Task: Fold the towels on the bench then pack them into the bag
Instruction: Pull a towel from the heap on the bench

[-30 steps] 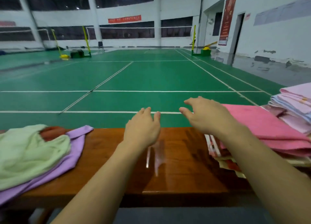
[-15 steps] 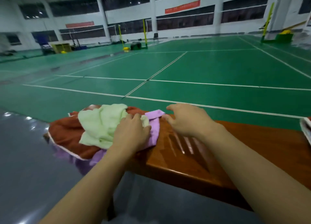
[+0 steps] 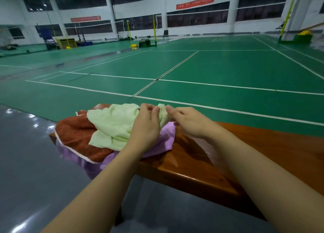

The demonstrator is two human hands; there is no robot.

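Wooden bench (image 3: 201,164), both hands' fingers (image 3: 154,112) pinching green towel (image 3: 114,124), fingertips hidden

A green badminton court (image 3: 219,69) marked with white lines (image 3: 192,83) stretches across the hall, and a glossy grey floor strip (image 3: 26,154) borders it on the near left. At the far side stand yellow-green net posts (image 3: 154,29), one of them beside a dark green box (image 3: 144,42), with a black chair (image 3: 165,35) just to the right of that post. Further left sit a wooden crate (image 3: 67,42) and a blue umpire chair (image 3: 48,38). On the far right a tall post rises from a green base (image 3: 302,38) topped with something yellow. Two red banners (image 3: 195,2) hang on the white back wall (image 3: 233,6) between rows of dark windows (image 3: 198,19).
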